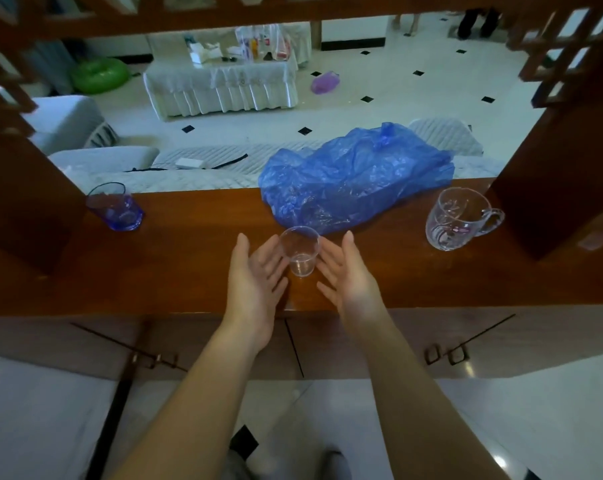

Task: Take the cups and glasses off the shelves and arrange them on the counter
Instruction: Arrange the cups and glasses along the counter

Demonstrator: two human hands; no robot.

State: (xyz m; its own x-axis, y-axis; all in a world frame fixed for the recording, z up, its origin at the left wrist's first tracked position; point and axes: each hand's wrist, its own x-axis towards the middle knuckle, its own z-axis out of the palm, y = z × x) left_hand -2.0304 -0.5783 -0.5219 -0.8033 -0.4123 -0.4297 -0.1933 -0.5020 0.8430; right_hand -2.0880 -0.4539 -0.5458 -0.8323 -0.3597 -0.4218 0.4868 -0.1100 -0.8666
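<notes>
A small clear plastic cup (300, 252) stands upright on the wooden counter (203, 237), near its front edge. My left hand (256, 285) and my right hand (350, 282) flank it, palms facing each other, fingers straight. Neither hand grips the cup; whether the fingertips touch it I cannot tell. A blue glass tumbler (114, 207) stands at the counter's left end. A clear glass mug with a handle (457, 220) stands at the right end.
A crumpled blue plastic bag (355, 178) lies on the counter just behind the small cup. Dark wooden uprights (563, 161) frame the counter at both sides, with lattice above. Cabinet doors with metal handles (447, 355) sit below the counter.
</notes>
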